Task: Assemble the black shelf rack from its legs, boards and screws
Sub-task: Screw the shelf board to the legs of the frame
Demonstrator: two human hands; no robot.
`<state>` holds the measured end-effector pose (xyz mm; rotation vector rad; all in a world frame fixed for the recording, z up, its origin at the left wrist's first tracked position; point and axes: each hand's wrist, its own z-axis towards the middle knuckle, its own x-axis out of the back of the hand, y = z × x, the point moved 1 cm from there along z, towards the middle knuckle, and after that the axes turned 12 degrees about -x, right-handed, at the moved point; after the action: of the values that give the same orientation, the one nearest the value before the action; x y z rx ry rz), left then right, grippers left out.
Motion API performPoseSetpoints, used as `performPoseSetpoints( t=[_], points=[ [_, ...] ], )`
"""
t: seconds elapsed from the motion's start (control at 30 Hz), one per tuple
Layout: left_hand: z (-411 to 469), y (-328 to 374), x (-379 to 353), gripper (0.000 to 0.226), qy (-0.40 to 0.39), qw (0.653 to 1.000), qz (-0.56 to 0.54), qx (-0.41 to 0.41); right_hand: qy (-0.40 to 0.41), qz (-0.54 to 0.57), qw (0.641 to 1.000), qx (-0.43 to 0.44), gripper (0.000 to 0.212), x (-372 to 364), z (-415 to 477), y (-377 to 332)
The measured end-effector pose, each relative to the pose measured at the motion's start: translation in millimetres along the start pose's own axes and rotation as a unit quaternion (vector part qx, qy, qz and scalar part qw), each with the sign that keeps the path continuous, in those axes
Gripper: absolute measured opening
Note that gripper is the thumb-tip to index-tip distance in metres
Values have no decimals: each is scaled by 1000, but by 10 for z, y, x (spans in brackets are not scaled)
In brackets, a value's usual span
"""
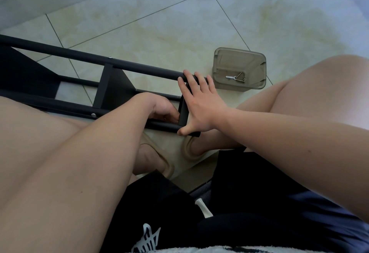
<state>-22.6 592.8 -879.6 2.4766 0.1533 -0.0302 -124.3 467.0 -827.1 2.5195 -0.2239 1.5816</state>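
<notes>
Cream tiles, smooth and shiny with thin dark lines between them, cover the floor [179, 13]. The black shelf rack [30, 73] lies on its side on this floor, between the person's knees. It looks like dull painted metal.

Its legs are long round tubes. One leg [139, 66] runs along the far side and one leg [65, 107] runs close to the person. A flat board [115, 87] sits between them, and small silver screw heads [109, 58] show where it is fixed. At the end of the legs stands a narrow end board [183, 111].

A see-through grey plastic box [255, 67], square with soft round corners, stands just beside that end of the rack.

The right hand [199, 101] is spread wide and flat, with its fingers on the far leg and its thumb on the near leg. It holds the end steady. The left hand [161, 109] reaches inside the rack, fingers curled against the end board. I cannot tell if it holds something.

Inside the box lie a little silver tool [229, 77] and a few screws [242, 79].

I think the end board is being fitted now. The next move likely needs a screw and the tool from the box, with the holes lined up and the rack kept from rolling.
</notes>
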Motion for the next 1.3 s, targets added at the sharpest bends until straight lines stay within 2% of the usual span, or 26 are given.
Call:
performPoseSetpoints(
  t=[0.1,0.23,0.53,0.63,0.7,0.77,0.83,1.07,1.3],
  points=[
    [21,-18,12,32,11,1000,6,2,0,2,1000,1,151,-9,0,-2],
    [52,-38,23,11,10,1000,-9,-17,-3,6,1000,3,150,-16,1,4],
    [77,-55,20,18,5,999,-32,-25,-5,2,1000,1,150,-18,2,5],
    [62,-47,13,15,-23,999,-34,2,-7,1,1000,1,150,-18,5,1],
    [60,-50,27,22,-40,998,-34,19,-8,1,1000,1,151,-18,7,-1],
    [67,-45,26,18,-47,998,-49,8,-9,3,1000,1,151,-20,8,1],
    [94,-52,29,26,-49,997,-62,-8,-10,6,1000,2,151,-23,13,8],
    [192,-91,44,22,-16,994,-90,-57,-9,4,1000,6,150,-24,43,37],
    [152,-77,23,28,-42,989,-124,-70,-9,8,1000,8,151,-43,36,31]
  ],
)
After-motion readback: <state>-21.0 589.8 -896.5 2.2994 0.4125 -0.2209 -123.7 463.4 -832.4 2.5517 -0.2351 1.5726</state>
